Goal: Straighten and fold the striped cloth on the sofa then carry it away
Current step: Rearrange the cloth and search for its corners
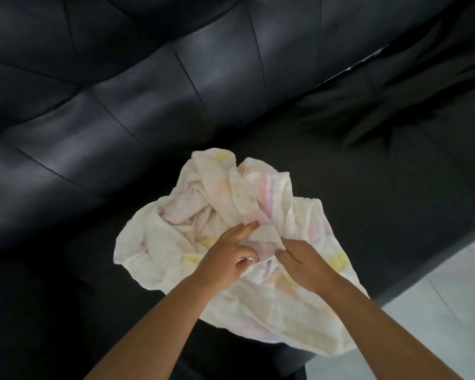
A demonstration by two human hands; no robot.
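The striped cloth [231,204] is a cream sheet with faint pink, yellow and purple stripes. It lies crumpled in a heap on the seat of the black sofa [121,138], with its near edge hanging over the seat's front. My left hand [225,256] rests on the heap's middle, thumb and fingers pinching a fold while the index finger points forward. My right hand [305,267] is beside it, fingers closed on a bunched ridge of the same cloth. Both hands nearly touch.
The sofa's tufted backrest [176,64] runs across the top left. A dark crumpled fabric [412,105] lies on the seat at the far right. Pale tiled floor [436,311] shows at the lower right beyond the seat's front edge.
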